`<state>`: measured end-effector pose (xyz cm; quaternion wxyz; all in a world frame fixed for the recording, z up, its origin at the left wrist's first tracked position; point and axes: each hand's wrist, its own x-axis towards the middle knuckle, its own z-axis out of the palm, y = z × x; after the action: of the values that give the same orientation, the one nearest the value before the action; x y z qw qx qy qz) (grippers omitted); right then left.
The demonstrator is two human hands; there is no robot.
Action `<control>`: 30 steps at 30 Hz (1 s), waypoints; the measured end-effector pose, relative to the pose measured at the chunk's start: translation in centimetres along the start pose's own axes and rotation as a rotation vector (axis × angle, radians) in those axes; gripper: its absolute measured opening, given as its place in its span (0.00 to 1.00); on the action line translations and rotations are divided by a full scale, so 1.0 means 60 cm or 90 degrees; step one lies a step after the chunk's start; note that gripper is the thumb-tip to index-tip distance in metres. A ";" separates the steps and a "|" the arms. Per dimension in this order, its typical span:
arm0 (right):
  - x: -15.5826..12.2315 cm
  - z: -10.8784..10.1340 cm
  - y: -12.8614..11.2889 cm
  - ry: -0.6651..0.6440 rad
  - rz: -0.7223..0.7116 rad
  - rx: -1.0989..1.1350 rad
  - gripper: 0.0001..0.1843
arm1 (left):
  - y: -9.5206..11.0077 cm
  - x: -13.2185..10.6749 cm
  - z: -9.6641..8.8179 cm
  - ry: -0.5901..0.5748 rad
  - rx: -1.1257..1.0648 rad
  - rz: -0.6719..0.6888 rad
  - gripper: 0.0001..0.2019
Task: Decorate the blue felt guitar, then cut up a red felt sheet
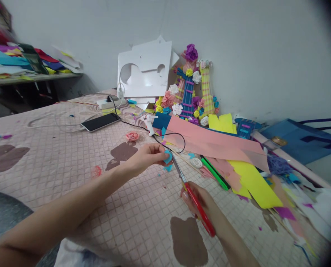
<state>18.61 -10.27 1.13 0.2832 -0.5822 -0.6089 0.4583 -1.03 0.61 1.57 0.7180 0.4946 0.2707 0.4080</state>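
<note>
The person's left hand [146,157] and right hand [207,203], bare like the unsleeved forearms [71,207] behind them, above a whitish garment [79,254] at the frame's lower edge.

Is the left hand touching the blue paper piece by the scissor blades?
Touching. The head view shows the left hand pinching the blue paper piece between its fingertips, with no gap, beside the scissors held by the right hand.
</note>
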 end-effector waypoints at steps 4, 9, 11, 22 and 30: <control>0.005 0.003 0.010 0.000 0.011 0.039 0.19 | 0.001 0.000 0.000 0.003 -0.001 0.001 0.14; 0.018 0.010 0.021 0.057 0.009 0.126 0.23 | -0.014 -0.006 0.015 0.033 0.039 0.000 0.13; 0.021 0.014 0.015 0.110 -0.012 0.151 0.22 | -0.025 -0.011 0.025 0.060 0.068 0.006 0.13; 0.037 0.032 0.007 0.262 -0.091 0.221 0.15 | -0.062 -0.031 0.063 0.068 0.164 0.014 0.13; 0.041 0.020 0.014 0.252 -0.063 0.233 0.15 | -0.058 -0.030 0.061 0.009 0.110 -0.081 0.12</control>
<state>17.55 -8.22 -0.58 0.5193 -0.5695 -0.4761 0.4236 2.07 -3.32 -0.35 0.6955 0.5335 0.3405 0.3402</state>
